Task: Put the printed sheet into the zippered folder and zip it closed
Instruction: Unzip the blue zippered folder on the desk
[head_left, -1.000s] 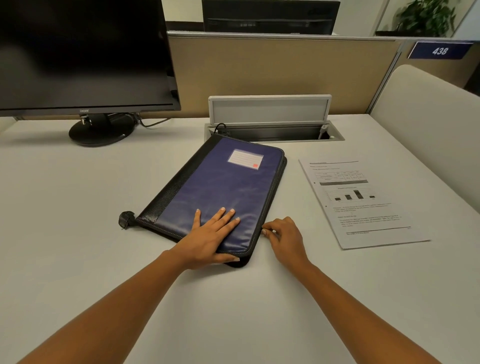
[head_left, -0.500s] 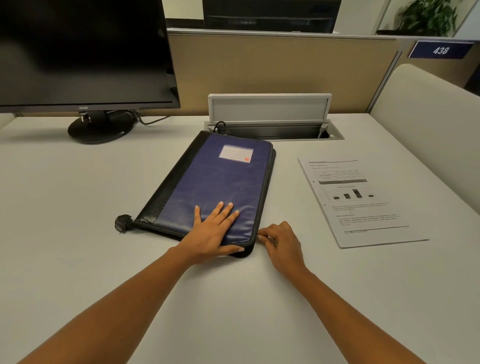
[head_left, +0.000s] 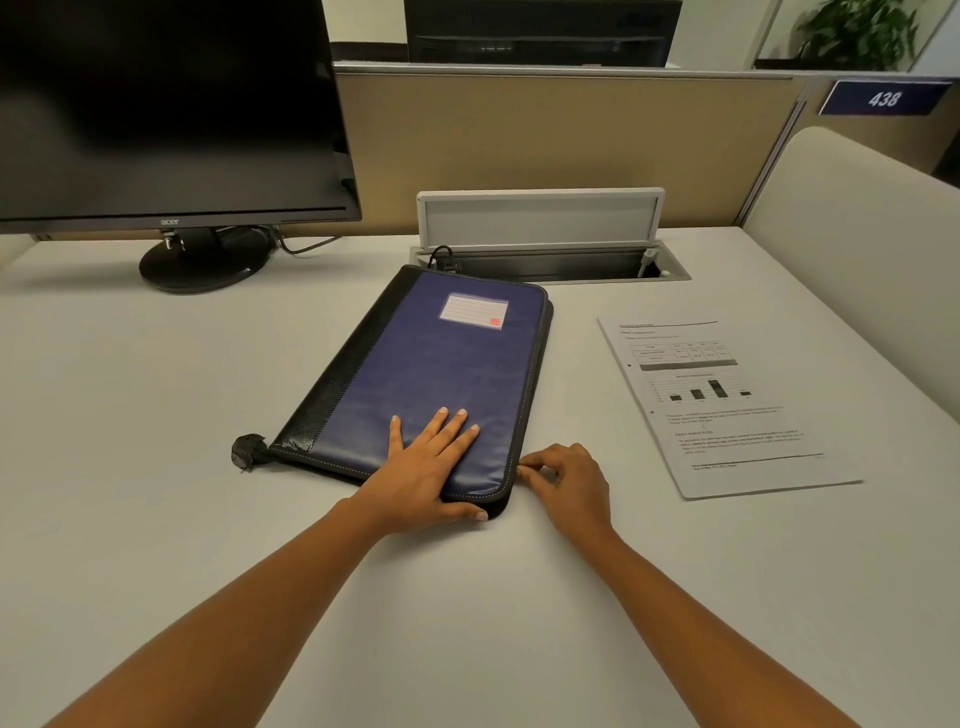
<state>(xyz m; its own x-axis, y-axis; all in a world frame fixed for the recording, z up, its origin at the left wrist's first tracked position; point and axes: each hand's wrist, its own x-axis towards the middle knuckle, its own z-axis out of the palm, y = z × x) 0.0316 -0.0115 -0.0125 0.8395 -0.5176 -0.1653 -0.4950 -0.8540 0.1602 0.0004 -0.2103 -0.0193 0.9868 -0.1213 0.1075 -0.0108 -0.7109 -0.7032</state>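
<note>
Zippered folder (head_left: 431, 374) is lying shut. The printed sheet (head_left: 727, 405) is lying flat to its right, apart and untouched.

Left hand (head_left: 421, 467) is pressing the folder's near cover, fingers spread. Right hand (head_left: 566, 478) is pinching thumb and forefinger at the folder's near-right zipper edge; the pull is too small to see.

Judgement: padded, slick cover likely slides, so pin it while unzipping. Sheet is limp; lift by an edge.

Versus a second ago, the folder's far end is sitting slightly further left.

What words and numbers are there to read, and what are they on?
"438": on the blue sign, top right.
"acer": on the monitor, along its bottom edge.
printed sheet: text, a table and a bar chart, too small to read.
label on the zippered folder: ruled lines only, no words readable.
</note>
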